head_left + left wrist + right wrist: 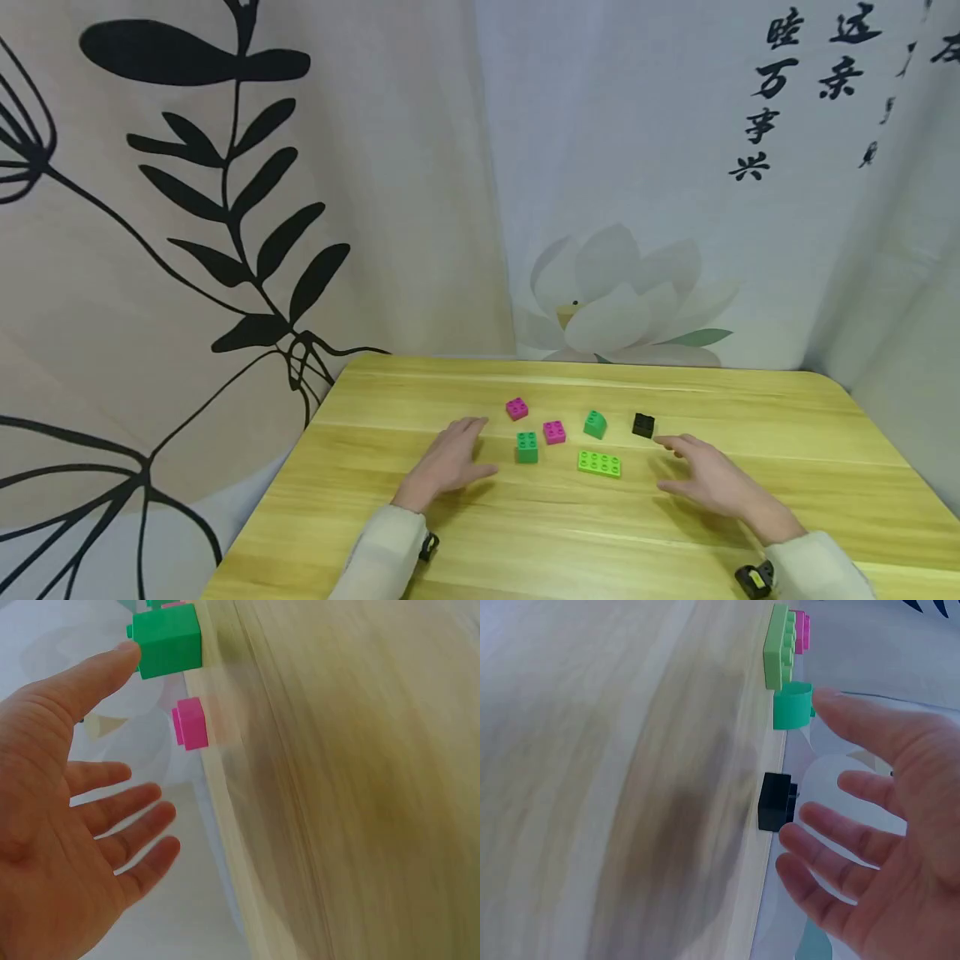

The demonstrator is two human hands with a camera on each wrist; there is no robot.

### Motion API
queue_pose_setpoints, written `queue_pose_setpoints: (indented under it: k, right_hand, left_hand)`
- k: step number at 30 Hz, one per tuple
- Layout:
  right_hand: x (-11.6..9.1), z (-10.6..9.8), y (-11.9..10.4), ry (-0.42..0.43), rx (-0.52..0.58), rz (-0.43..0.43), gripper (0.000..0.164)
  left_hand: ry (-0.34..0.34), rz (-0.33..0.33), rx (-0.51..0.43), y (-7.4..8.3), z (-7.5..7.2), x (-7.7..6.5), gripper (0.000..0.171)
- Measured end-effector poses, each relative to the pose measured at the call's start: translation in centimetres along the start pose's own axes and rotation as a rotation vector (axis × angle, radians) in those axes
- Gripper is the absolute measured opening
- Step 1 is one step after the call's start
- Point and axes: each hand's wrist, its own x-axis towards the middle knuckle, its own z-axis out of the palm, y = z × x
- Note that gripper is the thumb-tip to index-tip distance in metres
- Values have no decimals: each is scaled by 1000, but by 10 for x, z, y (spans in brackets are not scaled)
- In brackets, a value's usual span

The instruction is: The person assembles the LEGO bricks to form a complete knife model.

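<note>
My left hand [447,463] hovers over the table with spread, relaxed fingers and holds nothing. Just right of it stands a green block [527,447], with a magenta block [517,408] behind. In the left wrist view the thumb overlaps that green block [169,641]. On the other side my right hand [705,475] is likewise spread and holds nothing. Nearest its fingertips is a black block [643,425]. Between the hands lie a second magenta block [554,432], a green block with a rounded side [595,424] and a long lime-green block [599,464], studs up.
The wooden table [570,542] extends under both forearms, its far edge close to a printed curtain [420,208]. Black straps with small devices [754,579] sit at both wrists, beside light sleeves.
</note>
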Motion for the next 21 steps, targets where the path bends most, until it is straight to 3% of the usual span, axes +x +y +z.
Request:
queue_pose_setpoints:
  k: [8, 13, 21]
  right_hand:
    - [16, 7, -12, -32, 30, -51, 61]
    - [25, 14, -22, -79, 45, -82, 60]
    - [39, 26, -32, -102, 13, -117, 56]
  left_hand:
    - [-20, -8, -81, 9, 5, 14, 73]
    - [-37, 24, -153, 17, 8, 22, 68]
    - [-62, 53, -180, 24, 15, 37, 66]
